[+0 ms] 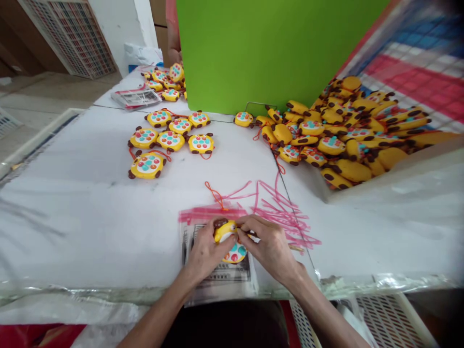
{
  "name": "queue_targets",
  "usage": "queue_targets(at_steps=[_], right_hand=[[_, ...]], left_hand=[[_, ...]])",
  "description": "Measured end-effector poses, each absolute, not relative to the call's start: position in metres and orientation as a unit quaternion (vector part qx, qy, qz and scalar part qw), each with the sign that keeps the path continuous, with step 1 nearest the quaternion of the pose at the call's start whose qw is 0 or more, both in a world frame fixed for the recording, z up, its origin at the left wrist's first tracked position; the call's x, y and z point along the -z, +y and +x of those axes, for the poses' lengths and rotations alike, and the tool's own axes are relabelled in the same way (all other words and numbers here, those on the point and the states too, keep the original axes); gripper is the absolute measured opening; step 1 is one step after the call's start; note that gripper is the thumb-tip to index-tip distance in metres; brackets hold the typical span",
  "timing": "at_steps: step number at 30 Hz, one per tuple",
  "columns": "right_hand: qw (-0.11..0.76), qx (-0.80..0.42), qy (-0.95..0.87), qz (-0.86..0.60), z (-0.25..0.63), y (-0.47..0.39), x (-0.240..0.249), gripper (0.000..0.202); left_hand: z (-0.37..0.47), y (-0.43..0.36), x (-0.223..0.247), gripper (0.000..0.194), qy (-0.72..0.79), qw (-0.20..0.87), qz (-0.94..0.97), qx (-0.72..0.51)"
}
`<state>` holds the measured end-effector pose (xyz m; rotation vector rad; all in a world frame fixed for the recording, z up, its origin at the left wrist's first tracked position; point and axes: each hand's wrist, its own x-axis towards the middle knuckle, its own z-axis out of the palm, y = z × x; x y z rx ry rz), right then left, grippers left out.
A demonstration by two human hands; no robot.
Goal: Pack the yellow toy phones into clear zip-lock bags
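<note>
A yellow toy [235, 252] with brown ears, a white face panel and coloured dots is held over a stack of printed plastic bags [219, 287] near the table's front edge. My left hand [206, 249] grips the toy's left side, thumb on its front. My right hand [270, 244] is closed at the toy's upper right, fingertips pinched together; a small dark part shows there, too small to name. An orange cord loop [216, 195] lies just beyond the toy, over the bags' pink top edge.
Several similar toys [170, 140] lie face up at the left back. A large heap of them [337, 130] fills a bin at the right. An upright green board [268, 53] stands at the back. A person's arm [174, 43] shows behind it.
</note>
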<state>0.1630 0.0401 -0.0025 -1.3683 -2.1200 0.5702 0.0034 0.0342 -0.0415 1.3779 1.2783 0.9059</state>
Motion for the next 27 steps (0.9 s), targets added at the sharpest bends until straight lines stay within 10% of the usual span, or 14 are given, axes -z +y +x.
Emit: queue_targets(at_steps=[27], right_hand=[[0.269,-0.209,-0.789,-0.511,0.1611,0.0405,-0.0032,0.015]], left_hand=[[0.0037,0.0326,0.0431,0.030,0.535,0.500,0.570,-0.373]])
